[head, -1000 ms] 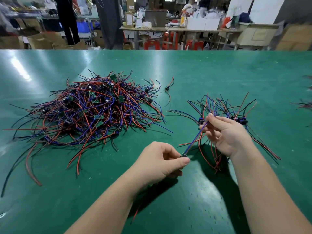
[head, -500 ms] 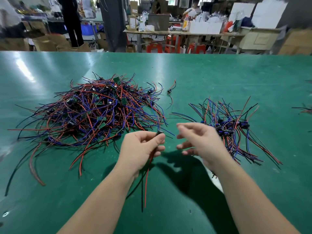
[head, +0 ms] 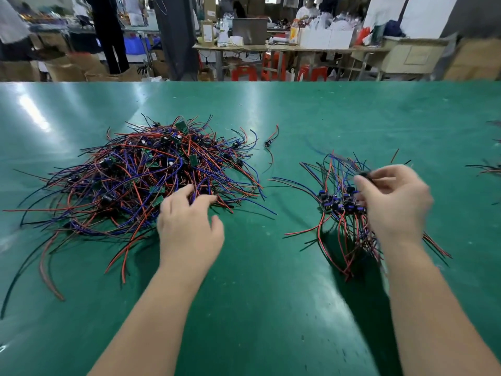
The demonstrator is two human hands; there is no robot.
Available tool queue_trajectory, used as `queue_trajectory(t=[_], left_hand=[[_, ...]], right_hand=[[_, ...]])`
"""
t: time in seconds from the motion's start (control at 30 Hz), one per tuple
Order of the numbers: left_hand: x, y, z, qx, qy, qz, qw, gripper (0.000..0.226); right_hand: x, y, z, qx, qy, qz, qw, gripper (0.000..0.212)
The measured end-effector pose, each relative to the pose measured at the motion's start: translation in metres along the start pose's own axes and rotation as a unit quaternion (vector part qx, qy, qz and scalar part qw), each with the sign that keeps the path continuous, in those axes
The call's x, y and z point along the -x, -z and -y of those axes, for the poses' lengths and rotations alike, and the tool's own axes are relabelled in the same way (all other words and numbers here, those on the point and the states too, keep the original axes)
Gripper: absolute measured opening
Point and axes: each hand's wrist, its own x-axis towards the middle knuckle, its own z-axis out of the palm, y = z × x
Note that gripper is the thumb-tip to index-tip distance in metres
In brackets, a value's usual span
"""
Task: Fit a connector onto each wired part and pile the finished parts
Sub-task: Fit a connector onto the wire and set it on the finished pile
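Wired parts [head: 141, 180], light limp red, blue and black leads on small green boards, lie tangled together at ten o'clock; one should probably be taken by its stiff board. Left hand [head: 189, 229], fingers loosely spread, touches their near edge. Right hand [head: 393, 204], blurred, seems to pinch a small dark piece [head: 363, 175] over the blue-connector pile [head: 336, 204] at two o'clock.

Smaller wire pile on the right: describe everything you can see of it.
The smaller pile is a loose bundle of thin red, blue and black insulated wires, fanned out on the green table. Small dark-and-blue blocks cluster at its middle. The right hand covers its right side, pinching a small dark part; blur hides whether it touches the pile.
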Motion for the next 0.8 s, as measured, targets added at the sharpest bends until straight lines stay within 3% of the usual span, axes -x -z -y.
queue_trajectory(t=[0.07,0.17,0.27,0.37,0.47,0.57,0.67,0.73,0.8], left_hand=[[-0.004,0.003,0.009,-0.062,0.056,0.045,0.995,0.036],[-0.010,0.001,0.017,-0.090,0.062,0.074,0.991,0.038],[-0.010,0.003,0.021,-0.007,0.069,0.053,0.996,0.026],[-0.010,0.003,0.022,0.065,0.080,0.044,0.994,0.023],[-0.011,0.004,0.012,0.170,0.059,0.029,0.983,0.023],[-0.007,0.009,-0.009,0.396,0.047,0.039,0.916,0.029],[0.003,0.010,-0.026,0.556,0.055,0.121,0.821,0.031],[0.011,0.008,-0.035,0.605,0.068,0.184,0.771,0.031],[0.018,0.006,-0.041,0.625,0.084,0.225,0.743,0.032]], right_hand=[[-0.016,0.015,-0.015,0.141,-0.003,-0.037,0.989,0.015],[-0.024,0.022,-0.034,0.302,-0.079,0.039,0.949,0.017],[-0.018,0.018,-0.030,0.346,-0.115,0.055,0.930,0.021],[-0.011,0.010,-0.018,0.353,-0.071,0.037,0.932,0.024],[0.003,0.002,-0.004,0.252,-0.001,0.034,0.967,0.021],[0.025,-0.014,0.015,0.055,-0.029,0.151,0.987,0.019],[0.051,-0.033,0.029,-0.140,-0.152,0.350,0.914,0.005],[0.060,-0.041,0.030,-0.228,-0.196,0.406,0.863,0.021],[0.063,-0.044,0.031,-0.290,-0.214,0.414,0.836,0.021]])
